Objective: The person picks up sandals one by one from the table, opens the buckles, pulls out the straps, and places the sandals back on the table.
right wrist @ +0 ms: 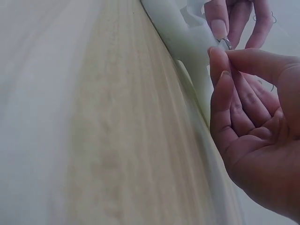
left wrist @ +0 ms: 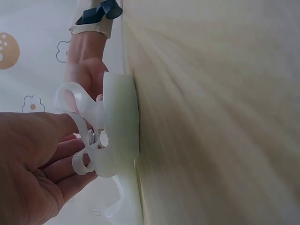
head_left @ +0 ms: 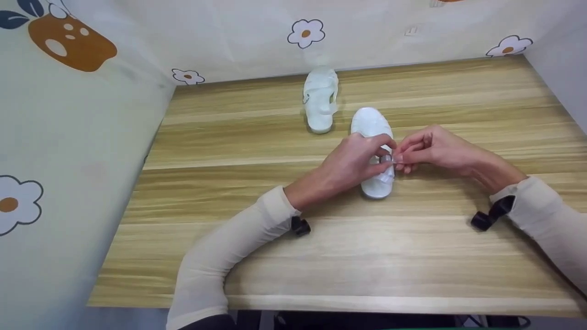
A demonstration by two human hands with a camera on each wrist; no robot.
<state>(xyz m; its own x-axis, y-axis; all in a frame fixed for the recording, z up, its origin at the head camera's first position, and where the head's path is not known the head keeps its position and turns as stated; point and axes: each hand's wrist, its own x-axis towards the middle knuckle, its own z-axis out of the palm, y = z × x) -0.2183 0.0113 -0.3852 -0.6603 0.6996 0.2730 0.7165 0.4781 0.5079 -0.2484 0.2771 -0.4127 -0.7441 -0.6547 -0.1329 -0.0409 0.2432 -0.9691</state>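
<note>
A white sandal [head_left: 369, 122] lies sole down on the wooden table, its toe pointing away from me. My left hand [head_left: 349, 158] reaches over it from the left and pinches the strap at a small metal buckle [head_left: 386, 158]. From the right side, my right hand [head_left: 442, 149] pinches the strap end between thumb and forefinger, right beside that buckle. The left wrist view shows pale, translucent straps [left wrist: 80, 96] looped above the thick sole [left wrist: 123, 119]. Fingertips of both hands almost meet at the buckle and partly hide it.
A second pale sandal [head_left: 319, 101] lies farther back and to the left, near the wall. The wooden table [head_left: 238, 183] meets a wall covering [head_left: 247, 41] printed with flowers at the back. Dark wrist-worn cameras [head_left: 482, 221] stick out below the sleeves.
</note>
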